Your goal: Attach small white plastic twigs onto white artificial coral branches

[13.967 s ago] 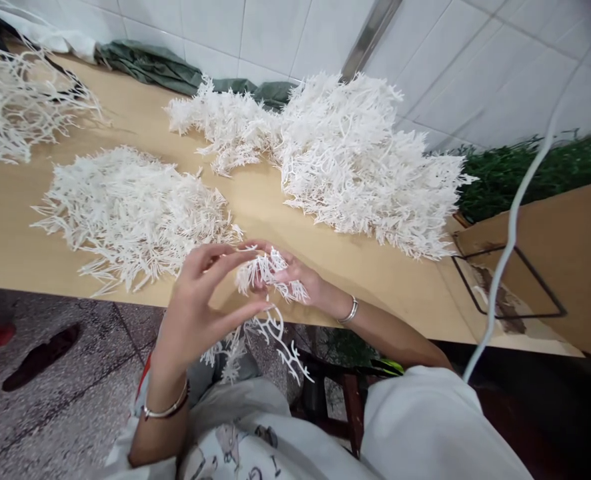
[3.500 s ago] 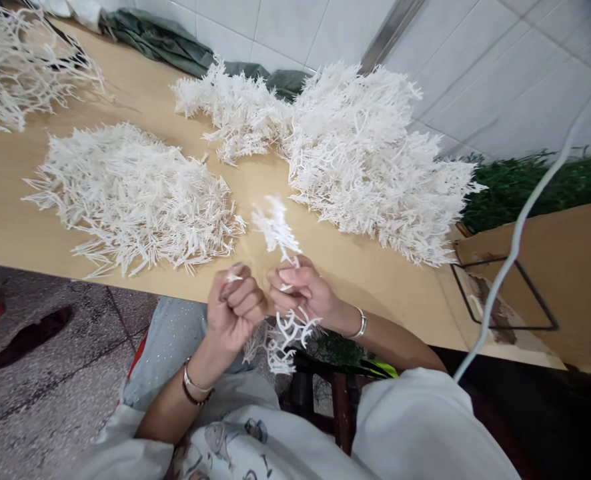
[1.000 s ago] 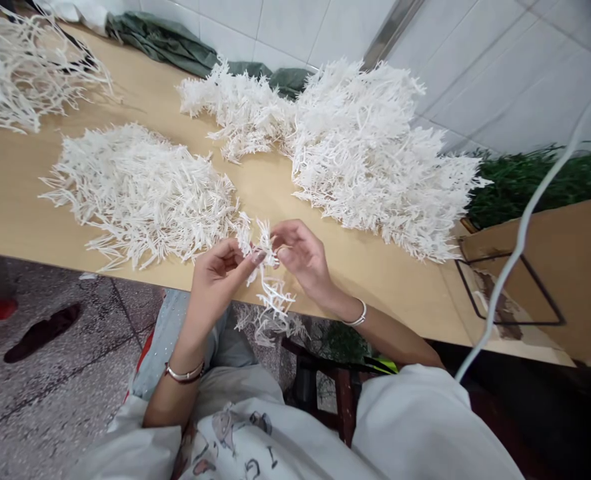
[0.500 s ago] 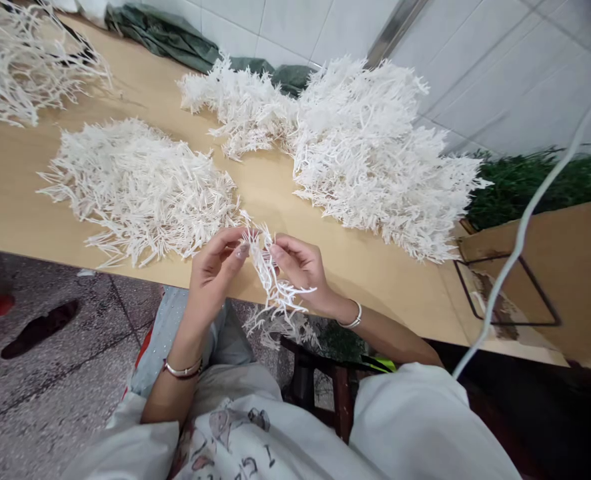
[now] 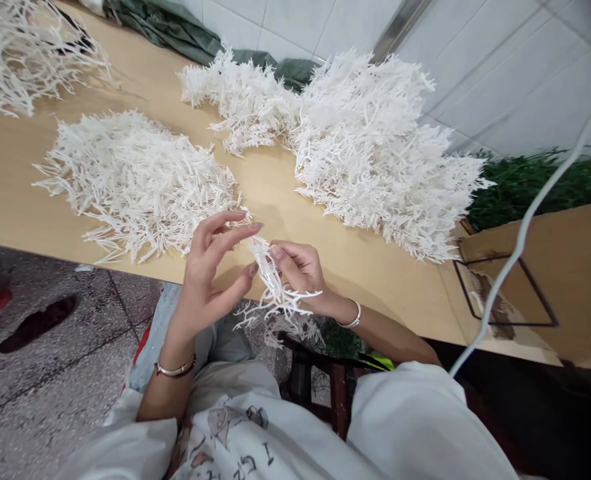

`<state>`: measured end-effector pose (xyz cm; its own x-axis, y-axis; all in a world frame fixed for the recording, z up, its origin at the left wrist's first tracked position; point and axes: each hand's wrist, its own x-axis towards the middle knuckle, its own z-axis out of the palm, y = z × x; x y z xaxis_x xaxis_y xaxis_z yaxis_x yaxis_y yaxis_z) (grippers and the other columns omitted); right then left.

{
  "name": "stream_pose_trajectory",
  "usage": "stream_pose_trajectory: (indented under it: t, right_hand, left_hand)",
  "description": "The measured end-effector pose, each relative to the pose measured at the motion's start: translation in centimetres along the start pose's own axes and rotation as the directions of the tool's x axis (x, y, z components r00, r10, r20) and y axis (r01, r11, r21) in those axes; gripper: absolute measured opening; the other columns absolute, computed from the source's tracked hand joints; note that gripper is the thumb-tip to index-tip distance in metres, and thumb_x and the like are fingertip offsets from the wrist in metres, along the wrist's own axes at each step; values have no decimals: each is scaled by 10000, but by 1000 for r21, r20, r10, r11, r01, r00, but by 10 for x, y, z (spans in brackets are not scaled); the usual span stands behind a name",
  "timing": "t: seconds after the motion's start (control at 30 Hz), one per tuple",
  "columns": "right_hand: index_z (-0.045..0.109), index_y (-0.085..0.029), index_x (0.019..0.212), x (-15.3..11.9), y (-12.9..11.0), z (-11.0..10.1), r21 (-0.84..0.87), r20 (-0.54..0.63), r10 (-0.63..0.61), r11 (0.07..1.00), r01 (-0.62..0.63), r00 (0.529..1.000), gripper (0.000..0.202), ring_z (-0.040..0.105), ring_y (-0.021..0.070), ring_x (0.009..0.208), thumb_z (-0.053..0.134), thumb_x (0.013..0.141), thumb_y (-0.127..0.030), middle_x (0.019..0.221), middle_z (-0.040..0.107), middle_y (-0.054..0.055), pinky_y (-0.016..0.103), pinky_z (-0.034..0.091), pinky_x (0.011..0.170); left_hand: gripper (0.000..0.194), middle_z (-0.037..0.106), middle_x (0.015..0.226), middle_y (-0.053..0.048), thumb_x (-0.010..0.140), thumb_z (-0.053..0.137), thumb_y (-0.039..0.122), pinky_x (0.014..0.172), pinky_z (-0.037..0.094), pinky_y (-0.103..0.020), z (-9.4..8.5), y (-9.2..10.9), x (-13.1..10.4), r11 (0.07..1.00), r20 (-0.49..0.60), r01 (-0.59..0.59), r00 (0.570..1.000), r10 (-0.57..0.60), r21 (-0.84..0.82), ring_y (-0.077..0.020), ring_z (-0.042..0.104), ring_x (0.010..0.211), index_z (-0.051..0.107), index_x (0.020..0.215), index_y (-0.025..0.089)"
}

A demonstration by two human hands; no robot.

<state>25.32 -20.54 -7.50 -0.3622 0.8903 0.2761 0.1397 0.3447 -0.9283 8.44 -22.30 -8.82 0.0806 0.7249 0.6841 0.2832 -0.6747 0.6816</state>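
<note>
White branched plastic sprigs (image 5: 275,287) hang from my right hand (image 5: 298,267), whose thumb and fingers pinch them near the table's front edge. Just left of them is my left hand (image 5: 215,267), its thumb and fingers spread apart, the fingertips beside the top of the sprigs. Behind my left hand lies a loose pile of small white sprigs (image 5: 140,180). A larger heap of white branched pieces (image 5: 375,153) rises beyond my right hand, joined at its left to a smaller clump (image 5: 250,100).
The wooden table (image 5: 265,180) runs along a tiled wall. Stringy white branches (image 5: 20,60) lie far left, dark green cloth (image 5: 175,30) at the back. On the right are a cardboard box (image 5: 570,267), a thin black frame (image 5: 505,323), green foliage (image 5: 540,180) and a pale cable (image 5: 520,233).
My left hand has let go of the sprigs and its fingers have spread. My right hand keeps its pinch, and the lower branches now fan out further left.
</note>
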Motion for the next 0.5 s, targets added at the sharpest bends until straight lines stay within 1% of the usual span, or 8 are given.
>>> stream_pose_trajectory:
  t: [0.07,0.13,0.2,0.27,0.37,0.43,0.5]
  right_hand:
    - [450,-171,590,0,0,0,-19,4,0,1000,0,1000,420,400,76,493,465,919,-431,541,434,-30,225,324,489]
    - [449,-172,587,0,-1,0,-34,12,1,999,-1,1000,427,401,78,497,457,921,-437,538,429,-30,227,327,493]
    - [435,-174,577,0,-1,0,-47,14,5,999,-4,1000,434,395,77,496,452,923,-434,534,416,-32,226,325,493]
    - [422,-175,572,1,-1,1,-48,4,6,999,-6,1000,431,375,73,486,454,925,-420,526,400,-37,225,313,486]
    - [408,-175,566,1,1,2,-53,-16,2,999,-3,1000,426,340,67,474,459,925,-399,513,380,-44,225,290,477]
    - [393,-175,556,1,2,2,-82,-23,4,997,-5,1000,435,332,67,478,460,923,-399,511,375,-42,228,276,475]
    - [369,-176,545,1,3,3,-119,-25,-8,993,5,1000,443,313,67,480,464,920,-390,510,348,-44,232,255,472]
  left_hand:
    - [350,485,1291,-77,796,615,169,886,462,-376,-3,0,0,999,31,-17,999,16,50,-227,523,1086,619,1137,249]
    - [249,498,1272,-63,788,630,175,872,463,-369,-5,1,0,997,20,-18,1000,16,81,-213,535,1040,658,1027,242]
    - [200,519,1230,-62,776,650,180,856,464,-362,-8,1,-1,996,9,-18,1000,17,82,-210,534,1028,660,968,233]
    - [180,537,1177,-67,761,665,188,856,460,-366,-11,1,-1,997,52,-28,998,24,71,-212,533,1024,636,936,218]
    - [238,550,1088,-79,727,701,293,850,448,-389,-12,2,-2,992,126,-71,990,58,103,-233,514,1010,590,916,199]
    - [313,556,1044,-80,714,705,387,850,434,-402,-11,2,-1,986,146,-89,987,69,139,-244,502,995,578,931,199]
    - [357,574,997,-69,712,709,417,843,427,-394,-7,2,0,986,158,-80,986,57,145,-237,512,960,562,957,203]
